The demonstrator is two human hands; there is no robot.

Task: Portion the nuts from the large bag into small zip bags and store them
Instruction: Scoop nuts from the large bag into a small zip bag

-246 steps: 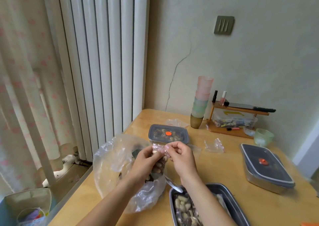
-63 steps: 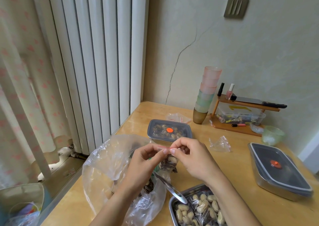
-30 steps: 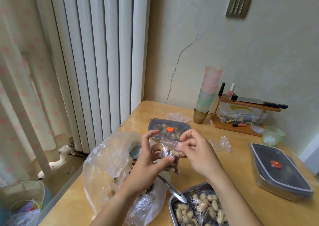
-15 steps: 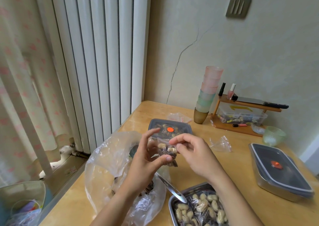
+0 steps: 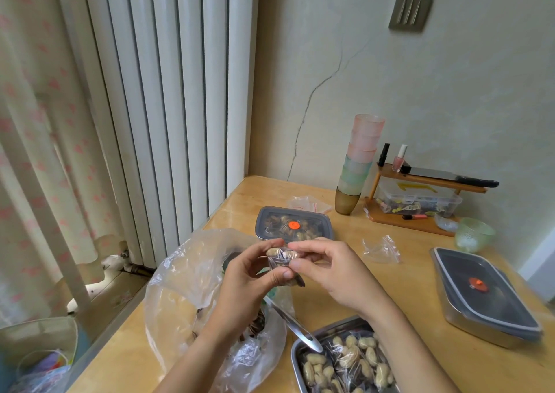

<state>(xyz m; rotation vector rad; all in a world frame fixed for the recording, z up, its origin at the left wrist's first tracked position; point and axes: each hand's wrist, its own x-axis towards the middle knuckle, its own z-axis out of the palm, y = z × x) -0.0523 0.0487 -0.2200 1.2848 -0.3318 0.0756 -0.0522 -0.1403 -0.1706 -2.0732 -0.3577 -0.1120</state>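
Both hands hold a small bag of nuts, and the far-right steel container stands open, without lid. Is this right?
No: the head view shows the steel container closed by a dark lid. The left hand and right hand do hold the small bag.

The small zip bag (image 5: pixel 280 259), hanging from its pinched top edge two seconds ago, is now bunched between the right hand (image 5: pixel 333 269) and left hand (image 5: pixel 252 275) (whose spread fingers have closed on it).
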